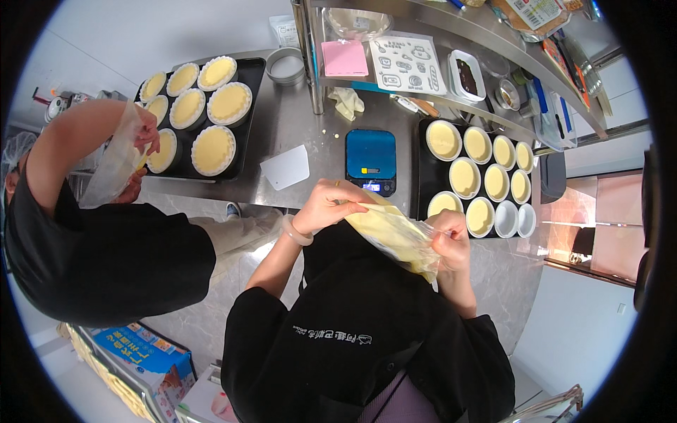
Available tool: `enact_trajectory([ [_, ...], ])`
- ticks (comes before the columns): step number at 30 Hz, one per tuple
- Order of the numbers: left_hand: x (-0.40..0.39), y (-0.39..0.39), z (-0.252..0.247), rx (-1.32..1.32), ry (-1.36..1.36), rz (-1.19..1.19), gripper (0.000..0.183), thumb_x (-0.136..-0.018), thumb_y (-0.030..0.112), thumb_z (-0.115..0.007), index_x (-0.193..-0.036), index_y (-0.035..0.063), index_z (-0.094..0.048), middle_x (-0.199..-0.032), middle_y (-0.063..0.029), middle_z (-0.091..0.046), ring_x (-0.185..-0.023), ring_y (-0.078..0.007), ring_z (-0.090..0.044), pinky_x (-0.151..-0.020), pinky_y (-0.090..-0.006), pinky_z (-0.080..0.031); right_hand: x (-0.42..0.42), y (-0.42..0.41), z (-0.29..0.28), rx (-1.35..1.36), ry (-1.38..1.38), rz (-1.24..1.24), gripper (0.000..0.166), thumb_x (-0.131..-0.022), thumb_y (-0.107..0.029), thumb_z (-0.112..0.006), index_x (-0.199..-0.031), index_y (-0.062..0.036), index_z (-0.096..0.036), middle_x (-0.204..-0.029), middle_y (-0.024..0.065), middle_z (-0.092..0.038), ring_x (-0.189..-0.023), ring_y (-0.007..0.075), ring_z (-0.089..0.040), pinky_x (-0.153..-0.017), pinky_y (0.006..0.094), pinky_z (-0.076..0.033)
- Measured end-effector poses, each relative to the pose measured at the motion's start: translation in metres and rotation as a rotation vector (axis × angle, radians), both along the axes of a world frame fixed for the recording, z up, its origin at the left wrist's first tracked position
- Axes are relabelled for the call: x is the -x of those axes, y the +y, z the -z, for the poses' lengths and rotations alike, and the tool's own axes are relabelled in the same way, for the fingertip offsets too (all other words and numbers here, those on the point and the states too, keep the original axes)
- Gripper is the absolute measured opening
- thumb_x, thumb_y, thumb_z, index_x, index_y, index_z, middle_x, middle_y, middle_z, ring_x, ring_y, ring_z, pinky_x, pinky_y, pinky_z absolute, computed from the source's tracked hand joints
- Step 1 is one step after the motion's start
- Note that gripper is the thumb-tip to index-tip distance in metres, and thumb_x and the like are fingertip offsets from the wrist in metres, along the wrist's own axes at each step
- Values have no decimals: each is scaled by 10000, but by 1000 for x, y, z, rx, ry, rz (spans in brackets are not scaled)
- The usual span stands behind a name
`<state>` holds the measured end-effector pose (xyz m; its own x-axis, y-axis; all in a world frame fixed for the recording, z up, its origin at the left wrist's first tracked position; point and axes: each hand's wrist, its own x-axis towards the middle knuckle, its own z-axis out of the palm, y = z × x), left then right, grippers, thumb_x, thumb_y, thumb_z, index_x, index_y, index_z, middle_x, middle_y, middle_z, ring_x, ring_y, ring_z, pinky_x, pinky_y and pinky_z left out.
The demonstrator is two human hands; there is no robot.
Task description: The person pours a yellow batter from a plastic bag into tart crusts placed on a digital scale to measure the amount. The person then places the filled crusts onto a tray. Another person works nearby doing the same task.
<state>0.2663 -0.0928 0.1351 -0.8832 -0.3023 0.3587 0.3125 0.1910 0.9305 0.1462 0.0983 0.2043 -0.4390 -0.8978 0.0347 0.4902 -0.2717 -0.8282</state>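
Observation:
My left hand (330, 205) pinches one side of a clear plastic piping bag (391, 235) smeared with pale yellow batter. On the bag's other side my right hand (450, 240) grips the gathered plastic. The bag is in front of my chest, just off the counter edge. Beyond it lies a blue digital kitchen scale (371, 154) with its display lit. On the right a black baking tray (423, 182) holds several round white paper-lined cups; most contain yellow batter (464, 178), while two cups at the near right corner (506, 218) look unfilled.
At left a co-worker (106, 254) holds another piping bag (108, 164) over a black tray (248, 116) of filled cups. A white plastic scraper (286, 167), a crumpled glove (346, 103) and a round metal tin (285, 66) rest on the steel counter (280, 127). A steel shelf (338, 83) overhangs the back.

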Motion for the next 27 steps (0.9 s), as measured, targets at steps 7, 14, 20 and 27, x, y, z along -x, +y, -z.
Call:
enact_trajectory([
  [7,-4,-11,34,-26,20,80,280,-669,115,-696,-916,17,-608,-955,-110,-611,-899,-225,-579,-763,-303,-456,-1,3,0,28,-14,33,191,-709,-132,-654,-641,28,-574,-599,61,-553,-476,87,-449,-439,227,-303],
  [14,9,12,28,49,-112,206,660,-564,316,-766,-1096,52,-478,-1040,-102,-533,-944,-259,-536,-806,-330,-422,-4,4,6,75,-69,14,157,-711,-111,-649,-692,19,-563,-642,85,-567,-522,101,-484,-465,227,-339],
  [20,-1,42,59,284,-78,-111,375,-613,293,-714,-845,50,-547,-779,-82,-569,-704,-281,-564,-623,-340,-452,6,16,16,191,-74,39,150,-719,-109,-644,-687,15,-564,-652,106,-572,-541,154,-518,-481,254,-366],
  [27,-3,56,53,460,52,-109,207,-644,203,-622,-742,35,-551,-714,-100,-555,-633,-294,-548,-564,-342,-444,21,31,17,326,-54,133,203,-713,-118,-660,-594,2,-548,-573,98,-570,-465,166,-492,-435,272,-338],
])
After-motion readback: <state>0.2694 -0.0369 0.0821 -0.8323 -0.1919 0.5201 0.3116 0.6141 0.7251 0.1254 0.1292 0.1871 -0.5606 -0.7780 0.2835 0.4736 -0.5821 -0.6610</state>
